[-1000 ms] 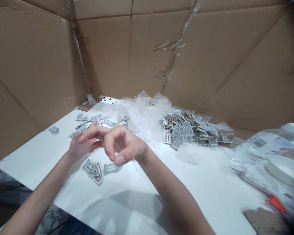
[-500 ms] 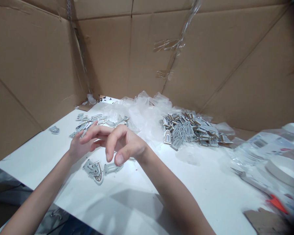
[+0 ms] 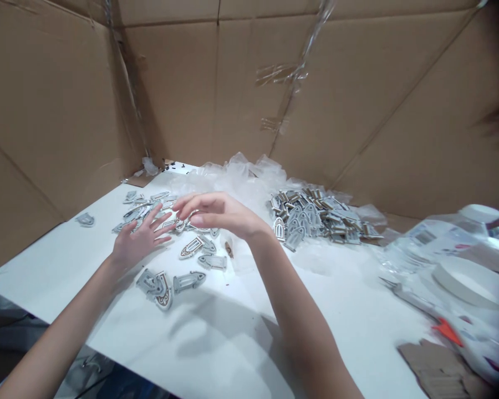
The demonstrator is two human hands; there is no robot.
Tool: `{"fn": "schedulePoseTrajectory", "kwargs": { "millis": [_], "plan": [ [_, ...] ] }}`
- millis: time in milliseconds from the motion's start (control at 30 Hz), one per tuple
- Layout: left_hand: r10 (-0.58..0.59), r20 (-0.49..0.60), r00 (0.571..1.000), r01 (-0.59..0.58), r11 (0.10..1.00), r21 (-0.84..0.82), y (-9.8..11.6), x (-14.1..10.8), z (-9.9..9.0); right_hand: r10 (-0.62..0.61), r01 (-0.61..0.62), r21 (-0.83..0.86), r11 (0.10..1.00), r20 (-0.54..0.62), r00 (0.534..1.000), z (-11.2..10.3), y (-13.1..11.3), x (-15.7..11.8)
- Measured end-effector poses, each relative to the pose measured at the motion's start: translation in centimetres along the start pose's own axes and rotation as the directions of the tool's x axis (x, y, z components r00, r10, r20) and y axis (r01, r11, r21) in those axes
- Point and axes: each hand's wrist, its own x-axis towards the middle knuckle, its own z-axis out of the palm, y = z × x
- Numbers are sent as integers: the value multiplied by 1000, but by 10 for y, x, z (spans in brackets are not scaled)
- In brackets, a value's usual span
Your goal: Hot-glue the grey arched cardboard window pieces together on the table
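My left hand (image 3: pixel 139 238) is held over the left part of the white table, fingers spread and nothing in them. Facing it, my right hand (image 3: pixel 222 213) has its fingers stretched and the thumb apart, and no object shows in it. Behind and between the hands lies a loose group of small arch-shaped pieces (image 3: pixel 137 211), partly hidden by my fingers. Below the right hand are a patterned arch piece (image 3: pixel 192 246) in brown and white and a grey arch piece (image 3: pixel 213 261). Closer to me lie another grey piece (image 3: pixel 189 281) and a small overlapping cluster (image 3: pixel 163 291).
A large heap of arch pieces (image 3: pixel 316 219) lies right of centre. Crumpled clear plastic (image 3: pixel 241 177) is at the back, before cardboard walls (image 3: pixel 178 88). At right are a white tape roll (image 3: pixel 474 285), a pointed tool with a red part (image 3: pixel 449 331) and torn cardboard (image 3: pixel 436 368).
My hands, overlapping in view before, are now apart. The left fingers have spread, and the right hand has moved slightly right and up with fingers straighter. More arch pieces show beneath them.
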Motion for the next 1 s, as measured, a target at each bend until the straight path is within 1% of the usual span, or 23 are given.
{"fn": "schedulePoseTrajectory", "kwargs": {
  "millis": [67,133,233,300,333,400,467,533,600,633,700,767,833,933,1000],
  "plan": [
    [-6,1,1000,6,1000,12,0,0,-1,99,-117,-173,978,-113,989,-4,-3,-2],
    [6,9,1000,-7,998,66,-2,0,-3,142,-207,-350,914,-202,969,-5,-4,-3],
    [83,-6,997,-80,981,178,-6,1,-4,135,-275,-529,803,-289,948,-4,-2,-3],
    [131,-8,991,-123,950,286,-7,4,3,122,-298,-594,747,-318,940,-3,0,-3],
    [141,2,990,-133,929,346,-7,5,9,118,-303,-617,726,-323,939,-2,1,-4],
    [125,39,991,-129,879,460,-4,8,28,102,-292,-648,703,-315,944,-1,2,-4],
    [95,66,993,-116,839,531,1,10,55,90,-278,-662,696,-305,948,1,3,-4],
    [33,54,998,-60,790,610,6,11,83,90,-280,-668,689,-305,948,2,3,-3],
    [-2,49,999,-30,748,663,11,10,107,100,-285,-675,681,-299,949,3,2,-4],
    [-2,48,999,-31,739,673,14,8,116,103,-280,-680,678,-289,952,3,1,-4],
    [-6,58,998,-35,731,681,21,3,126,107,-262,-690,674,-260,960,1,-1,-6],
    [-15,70,997,-39,713,700,29,-4,127,117,-257,-704,662,-241,963,-2,-3,-9],
    [-28,83,996,-42,676,736,41,-13,122,144,-273,-716,643,-237,961,-6,-5,-12],
    [-54,84,995,-35,598,801,66,-29,108,224,-309,-732,607,-216,951,-11,-9,-18],
    [-90,43,995,11,530,848,88,-42,94,284,-313,-741,595,-170,944,-14,-13,-23]
  ]
}}
